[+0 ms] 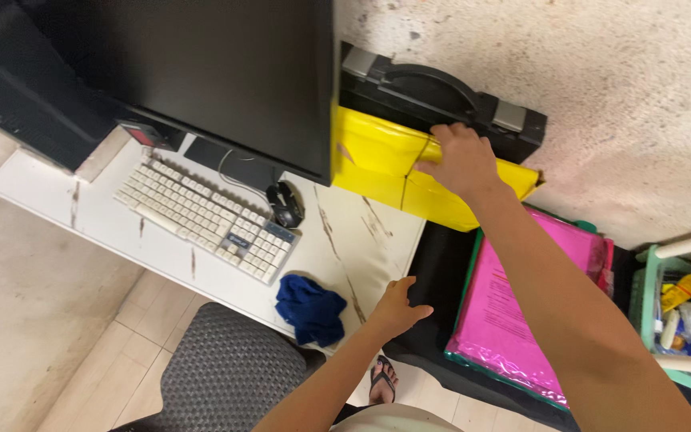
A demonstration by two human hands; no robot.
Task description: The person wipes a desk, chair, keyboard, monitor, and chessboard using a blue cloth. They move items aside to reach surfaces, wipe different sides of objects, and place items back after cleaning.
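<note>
My right hand point(461, 160) grips the top edge of a yellow bag point(377, 160) that stands against a black hard case point(441, 96) by the wall. On the right corner of the white desk point(361, 240) rests my left hand point(397, 308), fingers spread, holding nothing. A crumpled blue cloth point(309, 308) lies just left of that hand. The bag's left part is hidden behind the black monitor point(225, 80).
A white keyboard point(205, 216) and a black mouse point(285, 204) sit on the desk under the monitor. A pink plastic-wrapped stack point(513, 312) lies to the right, beside a green crate point(681, 320) of small items. A grey mesh chair seat point(225, 372) is below.
</note>
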